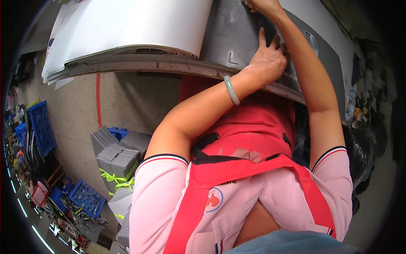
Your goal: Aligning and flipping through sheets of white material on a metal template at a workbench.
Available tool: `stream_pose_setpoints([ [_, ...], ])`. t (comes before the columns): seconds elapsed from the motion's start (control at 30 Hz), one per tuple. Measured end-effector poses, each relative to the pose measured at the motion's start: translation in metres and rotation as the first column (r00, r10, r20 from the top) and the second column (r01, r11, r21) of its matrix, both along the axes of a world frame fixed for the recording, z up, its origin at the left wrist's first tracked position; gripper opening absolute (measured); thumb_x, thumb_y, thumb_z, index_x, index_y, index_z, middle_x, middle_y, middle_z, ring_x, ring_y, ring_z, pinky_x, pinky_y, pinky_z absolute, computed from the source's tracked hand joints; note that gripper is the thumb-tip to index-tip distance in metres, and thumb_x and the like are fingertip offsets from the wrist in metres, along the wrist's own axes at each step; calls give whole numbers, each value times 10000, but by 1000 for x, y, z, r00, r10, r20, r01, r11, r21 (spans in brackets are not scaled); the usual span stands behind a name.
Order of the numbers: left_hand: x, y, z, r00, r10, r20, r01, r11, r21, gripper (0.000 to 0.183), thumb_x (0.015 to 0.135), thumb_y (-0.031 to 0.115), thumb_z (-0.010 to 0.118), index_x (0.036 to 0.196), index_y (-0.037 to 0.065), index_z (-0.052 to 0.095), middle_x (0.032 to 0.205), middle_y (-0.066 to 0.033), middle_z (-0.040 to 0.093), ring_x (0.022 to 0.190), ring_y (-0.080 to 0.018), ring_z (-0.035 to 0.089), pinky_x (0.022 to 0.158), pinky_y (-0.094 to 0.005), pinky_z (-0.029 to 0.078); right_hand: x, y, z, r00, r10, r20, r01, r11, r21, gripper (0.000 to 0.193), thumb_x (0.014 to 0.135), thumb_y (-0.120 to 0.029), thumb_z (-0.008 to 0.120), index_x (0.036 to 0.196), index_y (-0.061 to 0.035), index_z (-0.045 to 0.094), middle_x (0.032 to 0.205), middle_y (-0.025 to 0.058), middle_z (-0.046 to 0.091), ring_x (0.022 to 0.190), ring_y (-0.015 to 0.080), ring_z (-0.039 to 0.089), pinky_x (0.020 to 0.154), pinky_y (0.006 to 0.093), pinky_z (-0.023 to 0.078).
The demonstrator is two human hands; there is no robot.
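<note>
My left hand (pixel 269 61) lies on a dark grey sheet (pixel 222 36) on the table, its fingers spread; a pale green bangle (pixel 231 89) circles that wrist. A light L-shaped mark shows on the sheet near the table edge. Farther away, at the upper edge of the view, my right hand (pixel 263 6) is closed with its fingers curled over the same sheet. Something small and greenish shows at its fingertips, mostly cut off by the picture's edge. Left of both hands, a thick stack of white sheets (pixel 139 25) is folded back on itself.
The table's front edge (pixel 169 67) runs before my red apron. Bundles of grey pieces (pixel 118 161) tied with yellow-green strips stand low at my left. Blue plastic crates (pixel 86 198) and clutter lie farther left. Black plastic bags (pixel 359 148) sit at my right.
</note>
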State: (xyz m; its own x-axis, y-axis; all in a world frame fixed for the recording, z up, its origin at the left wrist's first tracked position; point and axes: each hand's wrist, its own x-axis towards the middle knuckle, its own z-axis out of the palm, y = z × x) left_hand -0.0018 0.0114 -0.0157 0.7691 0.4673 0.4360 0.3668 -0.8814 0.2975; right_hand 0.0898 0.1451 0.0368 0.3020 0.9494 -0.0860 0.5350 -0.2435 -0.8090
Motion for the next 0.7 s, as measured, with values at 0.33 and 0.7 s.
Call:
stream_pose_setpoints([
  [0.33,0,0,1,1000,1,31,0,1000,-20,373,923,192,598,1269,82,680,1439,-140,507,1419,-401,391,1063,-833,251,-9,-7,11,1000,10,-28,-13,994,-104,143,910,-115,649,945,20,680,715,107,693,567,167,642,508,290,530],
  [0.7,0,-2,-16,980,41,195,-38,999,-23,426,899,348,604,1280,161,632,1333,-98,597,1366,-356,510,1086,-749,316,-61,-131,29,919,384,-94,-394,868,-302,188,951,-228,632,991,-45,611,643,20,609,493,75,525,412,223,396],
])
